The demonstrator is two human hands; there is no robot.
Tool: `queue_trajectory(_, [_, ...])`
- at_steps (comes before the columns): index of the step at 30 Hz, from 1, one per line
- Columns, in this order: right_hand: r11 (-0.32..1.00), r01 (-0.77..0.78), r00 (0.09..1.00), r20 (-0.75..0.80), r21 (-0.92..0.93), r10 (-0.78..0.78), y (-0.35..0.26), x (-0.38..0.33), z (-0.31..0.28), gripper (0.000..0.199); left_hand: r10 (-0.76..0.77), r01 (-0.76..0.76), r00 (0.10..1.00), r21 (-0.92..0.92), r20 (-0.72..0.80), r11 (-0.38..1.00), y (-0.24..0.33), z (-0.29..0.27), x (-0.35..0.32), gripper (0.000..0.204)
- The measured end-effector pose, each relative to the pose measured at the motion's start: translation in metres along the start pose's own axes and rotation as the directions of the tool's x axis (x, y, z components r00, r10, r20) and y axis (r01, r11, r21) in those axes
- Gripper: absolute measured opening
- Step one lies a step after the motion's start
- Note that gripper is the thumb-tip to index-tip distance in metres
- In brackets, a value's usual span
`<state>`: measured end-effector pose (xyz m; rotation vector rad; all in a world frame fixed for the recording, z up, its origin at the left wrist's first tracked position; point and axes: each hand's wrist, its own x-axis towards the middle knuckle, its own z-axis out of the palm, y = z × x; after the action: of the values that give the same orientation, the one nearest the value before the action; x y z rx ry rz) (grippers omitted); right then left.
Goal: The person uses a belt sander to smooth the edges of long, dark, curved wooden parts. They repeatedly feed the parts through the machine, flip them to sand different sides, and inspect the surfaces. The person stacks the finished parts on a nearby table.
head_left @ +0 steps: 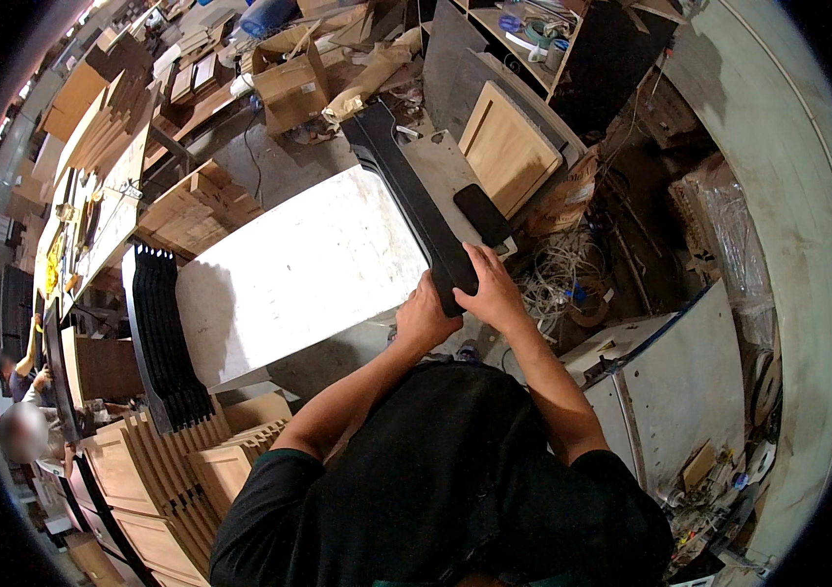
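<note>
Long black shaped boards (pixel 414 191) lie in a small stack across the right end of a white tabletop (pixel 298 279). My left hand (pixel 424 318) is closed around the left side of their near end. On the right side of that same end, my right hand (pixel 492 291) grips with its fingers over the top edge. How many boards lie between my hands cannot be told. Several more black boards (pixel 169 342) stand in a neat row along the table's left end. A black phone (pixel 482 215) rests just beyond my right hand, on a worn light board.
Wooden cabinet doors (pixel 147 460) are stacked at lower left. A pale wood panel (pixel 509 147) leans at the far right, above tangled wire (pixel 567 279). A white metal cabinet (pixel 670 377) stands to my right. Far off is a cardboard box (pixel 289 83); two people are at far left.
</note>
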<state>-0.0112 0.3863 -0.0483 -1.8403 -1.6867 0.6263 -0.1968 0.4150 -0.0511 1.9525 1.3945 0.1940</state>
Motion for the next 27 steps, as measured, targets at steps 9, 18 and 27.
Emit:
queue_trajectory(9, [0.999,-0.05,0.998,0.037,-0.016,0.05,-0.008,-0.005,-0.003,0.092,-0.01,0.01,1.0,0.026,0.001,1.0,0.002,-0.003,0.001,0.112])
queue_trajectory(18, [0.999,-0.038,0.999,0.035,-0.032,0.039,-0.004,0.003,0.005,0.093,-0.013,0.013,1.0,0.017,0.018,1.0,0.004,-0.004,0.001,0.114])
queue_trajectory(27, [1.0,0.022,1.0,0.02,0.022,-0.023,0.003,0.004,0.007,0.094,0.056,-0.056,0.997,-0.001,-0.058,0.998,-0.011,0.01,0.004,0.118])
